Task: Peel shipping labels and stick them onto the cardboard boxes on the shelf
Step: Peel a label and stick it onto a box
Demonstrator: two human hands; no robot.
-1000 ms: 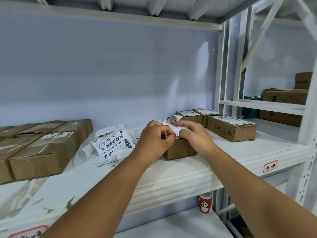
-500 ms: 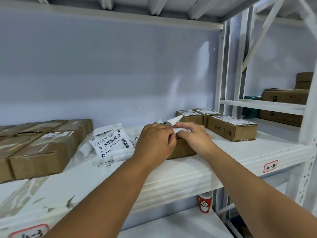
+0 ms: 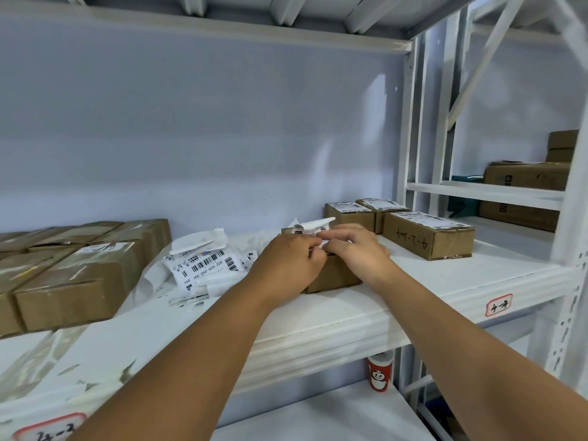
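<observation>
A small cardboard box [image 3: 334,276] sits mid-shelf under both hands. A white shipping label [image 3: 313,226] lies partly on its top, its far end curling up. My left hand [image 3: 288,265] has its fingers curled and pinches the label's near edge. My right hand [image 3: 354,246] lies over the box top, fingers pressing the label down. A pile of loose labels with barcodes [image 3: 206,265] lies on the shelf left of the box. Three labelled boxes [image 3: 426,233] stand to the right.
Several unlabelled cardboard boxes [image 3: 73,275] fill the shelf's left side. The white shelf front edge [image 3: 318,332] runs below my arms. A white upright post [image 3: 566,237] stands at right, with more boxes [image 3: 525,176] beyond. A red cup [image 3: 379,374] sits on the lower shelf.
Both hands have come down from holding the label above the box to laying it on the box top; the label now lies flatter.
</observation>
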